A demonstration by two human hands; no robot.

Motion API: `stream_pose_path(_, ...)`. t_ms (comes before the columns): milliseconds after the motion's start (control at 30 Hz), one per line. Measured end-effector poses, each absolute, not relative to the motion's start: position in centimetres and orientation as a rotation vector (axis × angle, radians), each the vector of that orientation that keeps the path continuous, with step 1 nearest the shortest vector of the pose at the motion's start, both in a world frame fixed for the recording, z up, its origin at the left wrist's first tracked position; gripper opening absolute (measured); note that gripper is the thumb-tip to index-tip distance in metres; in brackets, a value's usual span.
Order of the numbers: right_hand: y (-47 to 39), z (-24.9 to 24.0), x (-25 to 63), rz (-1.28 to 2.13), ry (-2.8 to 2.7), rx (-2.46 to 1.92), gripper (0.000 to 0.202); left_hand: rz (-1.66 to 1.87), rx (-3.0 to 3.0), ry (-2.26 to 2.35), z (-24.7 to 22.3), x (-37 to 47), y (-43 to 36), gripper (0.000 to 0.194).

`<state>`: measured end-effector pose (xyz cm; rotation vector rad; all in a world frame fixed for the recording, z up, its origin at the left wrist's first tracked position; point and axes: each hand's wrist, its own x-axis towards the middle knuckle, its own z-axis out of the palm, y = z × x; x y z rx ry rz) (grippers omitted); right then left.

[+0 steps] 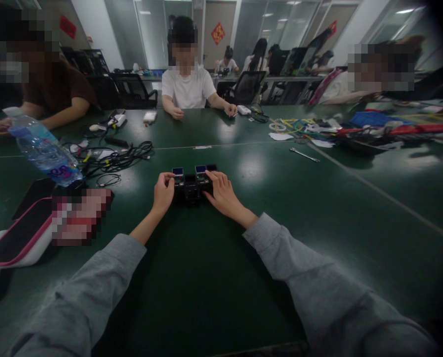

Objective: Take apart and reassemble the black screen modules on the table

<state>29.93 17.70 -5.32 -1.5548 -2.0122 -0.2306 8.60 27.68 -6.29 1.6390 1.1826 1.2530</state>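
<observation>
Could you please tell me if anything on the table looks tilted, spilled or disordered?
The water bottle at left appears to lean, though lens distortion may explain this. Black cables beside it lie in an untidy tangle. I see no spill, and no obvious damage to the black device.

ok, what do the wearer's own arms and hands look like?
Long, loose, plain grey cloth left sleeve and matching right sleeve, creased, ending short of the wrists. Left hand and right hand are gloveless. No watch, cables or markings visible on either arm.
</observation>
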Motion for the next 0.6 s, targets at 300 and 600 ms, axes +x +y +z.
stream_pose_path(300, 17.67, -5.11, 29.90, -0.205, -1.999, -1.545, 0.070, 1.262, 1.640, 1.214, -6.18, 8.68, 27.65, 0.011)
stream_pose_path(600, 17.40, -4.73, 30.32, -0.210, -1.864, -1.556, 0.068, 1.276, 1.665, 1.216, -6.36, 8.63, 27.79, 0.012)
